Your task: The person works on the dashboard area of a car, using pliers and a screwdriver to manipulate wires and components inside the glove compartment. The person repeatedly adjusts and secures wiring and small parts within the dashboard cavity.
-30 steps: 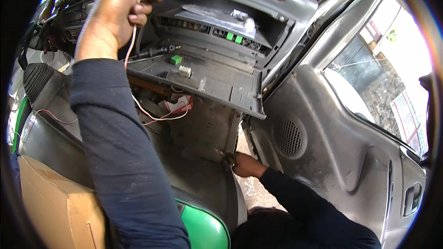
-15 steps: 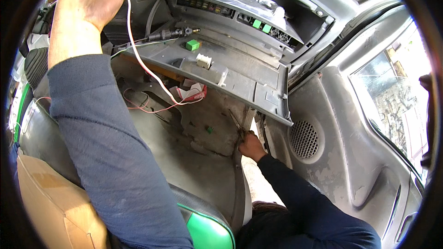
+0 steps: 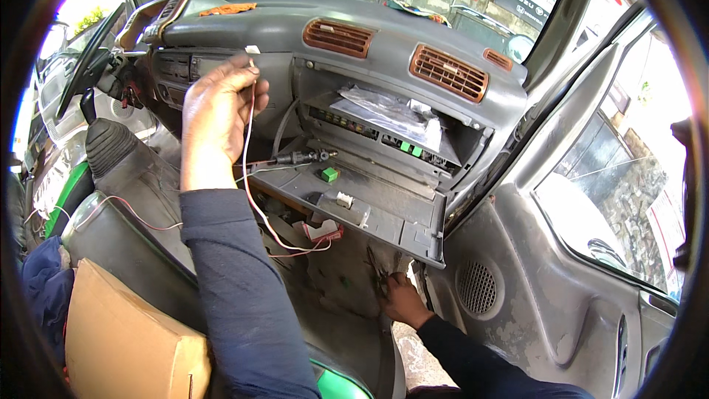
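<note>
My left hand pinches a thin white-and-pink wire at dashboard height, left of the open glove box; the wire hangs down below the lid. Low beside the doorway, my right hand grips a slim metal tool, like pliers, pointing up. The lowered glove box lid carries a green relay, a white connector and a dark elongated tool. Above it, a fuse panel shows under loose plastic sheeting. A red-and-white carton lies below the lid.
A cardboard box and dark blue cloth sit at lower left beside a green-trimmed seat. The gear lever and steering wheel are at left, the open door at right, an orange cloth atop the dashboard.
The view has tilted up, bringing the windscreen in. My left hand, still on the wire, has shifted right toward the glove box; my right hand has come slightly nearer the lid.
</note>
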Demonstrator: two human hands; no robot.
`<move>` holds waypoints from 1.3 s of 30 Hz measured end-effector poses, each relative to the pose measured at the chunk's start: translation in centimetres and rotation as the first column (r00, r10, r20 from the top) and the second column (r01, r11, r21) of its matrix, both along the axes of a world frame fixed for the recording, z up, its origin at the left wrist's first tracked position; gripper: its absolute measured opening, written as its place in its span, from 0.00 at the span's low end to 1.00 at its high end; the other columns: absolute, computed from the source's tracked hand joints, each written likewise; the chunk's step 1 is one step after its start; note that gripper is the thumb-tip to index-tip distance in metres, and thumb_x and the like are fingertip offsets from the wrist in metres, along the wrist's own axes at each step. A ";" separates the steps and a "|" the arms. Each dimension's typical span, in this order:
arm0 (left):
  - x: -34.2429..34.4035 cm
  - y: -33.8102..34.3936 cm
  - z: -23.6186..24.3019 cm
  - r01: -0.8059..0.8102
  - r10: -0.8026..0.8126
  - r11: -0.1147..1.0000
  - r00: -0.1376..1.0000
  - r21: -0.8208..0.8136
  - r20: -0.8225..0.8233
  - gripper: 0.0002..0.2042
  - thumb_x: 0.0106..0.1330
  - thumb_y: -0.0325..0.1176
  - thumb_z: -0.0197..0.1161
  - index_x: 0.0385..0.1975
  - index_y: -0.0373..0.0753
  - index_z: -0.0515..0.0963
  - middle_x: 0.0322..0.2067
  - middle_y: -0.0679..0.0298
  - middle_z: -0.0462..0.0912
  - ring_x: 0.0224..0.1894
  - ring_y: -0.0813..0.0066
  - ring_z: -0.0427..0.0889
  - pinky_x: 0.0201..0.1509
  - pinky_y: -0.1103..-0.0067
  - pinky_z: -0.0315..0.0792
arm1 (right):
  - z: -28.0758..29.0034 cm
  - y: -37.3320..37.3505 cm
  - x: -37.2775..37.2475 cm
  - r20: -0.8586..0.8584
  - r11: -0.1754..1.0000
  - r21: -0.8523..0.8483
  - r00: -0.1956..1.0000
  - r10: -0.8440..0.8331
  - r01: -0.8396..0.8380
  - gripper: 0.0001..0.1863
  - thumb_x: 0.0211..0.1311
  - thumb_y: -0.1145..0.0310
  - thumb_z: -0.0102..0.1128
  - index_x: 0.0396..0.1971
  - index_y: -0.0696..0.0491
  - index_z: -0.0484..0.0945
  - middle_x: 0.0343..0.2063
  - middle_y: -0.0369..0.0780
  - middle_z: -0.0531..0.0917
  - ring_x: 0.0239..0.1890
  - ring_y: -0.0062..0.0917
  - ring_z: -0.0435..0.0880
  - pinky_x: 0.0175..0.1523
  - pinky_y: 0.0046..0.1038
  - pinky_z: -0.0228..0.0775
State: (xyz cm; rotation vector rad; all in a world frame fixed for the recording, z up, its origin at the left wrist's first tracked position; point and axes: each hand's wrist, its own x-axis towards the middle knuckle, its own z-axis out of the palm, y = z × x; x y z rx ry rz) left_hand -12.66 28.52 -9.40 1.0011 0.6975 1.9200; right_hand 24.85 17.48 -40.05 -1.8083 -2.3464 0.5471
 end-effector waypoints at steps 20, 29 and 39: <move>0.4 -1.8 2.3 -0.321 0.326 0.945 0.938 0.057 -0.119 0.07 0.64 0.31 0.73 0.38 0.37 0.85 0.29 0.68 0.85 0.16 0.94 0.62 0.17 0.89 0.49 | 25.7 16.9 -22.9 0.418 0.878 0.177 0.842 0.342 -0.445 0.13 0.56 0.68 0.64 0.39 0.57 0.89 0.40 0.54 0.88 0.49 0.49 0.88 0.53 0.44 0.80; 1.2 -4.0 4.8 -0.127 0.149 0.985 0.965 0.115 -0.216 0.12 0.64 0.27 0.61 0.44 0.31 0.84 0.33 0.67 0.81 0.26 0.90 0.67 0.24 0.89 0.58 | 30.1 11.1 -17.2 0.228 0.692 0.617 0.927 0.297 -0.374 0.19 0.56 0.67 0.66 0.49 0.56 0.80 0.39 0.53 0.84 0.40 0.48 0.88 0.43 0.47 0.81; 9.0 -5.3 5.0 0.268 -0.173 0.963 0.569 -0.017 -0.804 0.12 0.68 0.22 0.62 0.49 0.25 0.82 0.34 0.55 0.90 0.34 0.73 0.88 0.41 0.77 0.81 | 25.9 -2.1 1.0 -0.713 0.969 0.032 0.685 -0.150 0.245 0.17 0.69 0.61 0.71 0.41 0.61 0.83 0.26 0.34 0.83 0.27 0.14 0.77 0.34 0.21 0.69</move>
